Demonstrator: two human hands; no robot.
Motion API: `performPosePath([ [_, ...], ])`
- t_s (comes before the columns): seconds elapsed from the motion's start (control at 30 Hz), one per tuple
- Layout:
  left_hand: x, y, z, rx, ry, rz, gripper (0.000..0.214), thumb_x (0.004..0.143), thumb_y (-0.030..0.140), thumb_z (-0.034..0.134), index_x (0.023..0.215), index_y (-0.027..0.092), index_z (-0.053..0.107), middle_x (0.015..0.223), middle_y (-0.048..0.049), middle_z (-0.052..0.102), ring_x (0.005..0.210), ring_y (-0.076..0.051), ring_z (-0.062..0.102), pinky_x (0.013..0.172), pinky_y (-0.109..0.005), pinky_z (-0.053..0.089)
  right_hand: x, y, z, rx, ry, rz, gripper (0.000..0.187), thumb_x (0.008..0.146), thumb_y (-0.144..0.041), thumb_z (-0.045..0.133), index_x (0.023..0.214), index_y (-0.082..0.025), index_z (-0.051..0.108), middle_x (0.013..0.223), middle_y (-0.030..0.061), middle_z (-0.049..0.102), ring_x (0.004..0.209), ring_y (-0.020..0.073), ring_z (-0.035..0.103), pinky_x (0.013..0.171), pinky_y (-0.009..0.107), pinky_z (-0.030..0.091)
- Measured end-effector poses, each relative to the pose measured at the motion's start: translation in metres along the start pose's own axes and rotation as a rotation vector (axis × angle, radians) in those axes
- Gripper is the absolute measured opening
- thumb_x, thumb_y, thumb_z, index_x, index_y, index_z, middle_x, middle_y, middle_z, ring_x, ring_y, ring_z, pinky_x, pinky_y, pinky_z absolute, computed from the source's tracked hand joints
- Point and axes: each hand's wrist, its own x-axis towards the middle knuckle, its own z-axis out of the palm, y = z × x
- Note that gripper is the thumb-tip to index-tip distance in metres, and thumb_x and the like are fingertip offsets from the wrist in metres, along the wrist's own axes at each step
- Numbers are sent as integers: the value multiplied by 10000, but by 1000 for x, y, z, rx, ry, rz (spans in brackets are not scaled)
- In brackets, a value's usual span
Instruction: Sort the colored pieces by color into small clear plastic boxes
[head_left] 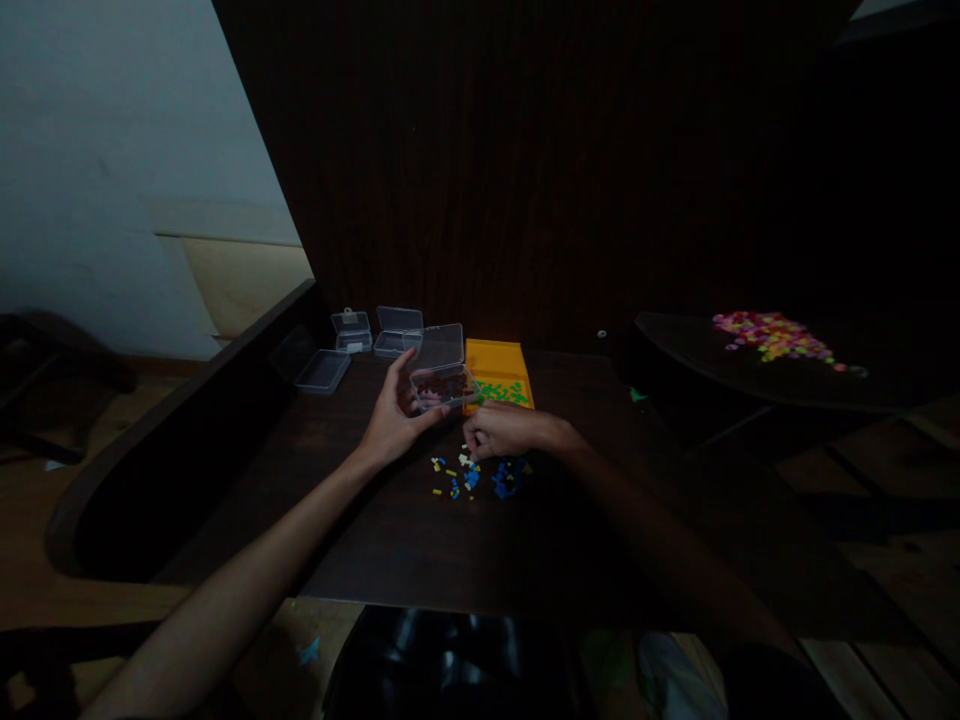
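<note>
My left hand (394, 415) grips a clear plastic box (444, 403) by its left side, thumb along the front wall. Small dark brown pieces lie inside it, and its clear lid (437, 346) stands raised at the back. My right hand (501, 430) is just right of the box's front corner with its fingers curled together; what they hold, if anything, is hidden. Below it, small yellow, cream and blue toy bricks (471, 478) are scattered on the dark table. Behind my right hand, a yellow case (495, 355) lies open with small green pieces (504, 391) in it.
Several open clear boxes stand at the back left, one of them a flat box (324, 371). A dark raised side panel (187, 430) borders the table on the left. At the right, a heap of pink, purple and yellow pieces (772, 335) lies on another dark surface.
</note>
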Motion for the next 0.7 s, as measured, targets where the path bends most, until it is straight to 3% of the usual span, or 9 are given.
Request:
performPosePath([
  [0.23,0,4,1,12,5,-22,949,613,242,850,1403,282,326,1260,-126,548,923,-193,663,857,-400,565,-1,-2,-3,1,-42,34,138,819,-253,665,907,-155,708,778,9,671,643,107,543,555,209,325],
  [0.5,1,2,1,-1,9,-3,959,605,243,858,1403,277,327,1254,-127,562,883,-175,665,840,-390,574,-10,9,-13,9,10,83,153,817,-226,613,919,-153,700,768,13,659,624,113,520,545,216,318],
  [0.7,1,-1,-1,11,-5,12,942,625,244,848,1409,274,326,1269,-135,554,886,-176,667,846,-395,577,-7,11,-9,-49,30,85,178,804,-176,571,915,-160,710,819,40,692,679,138,563,578,225,348],
])
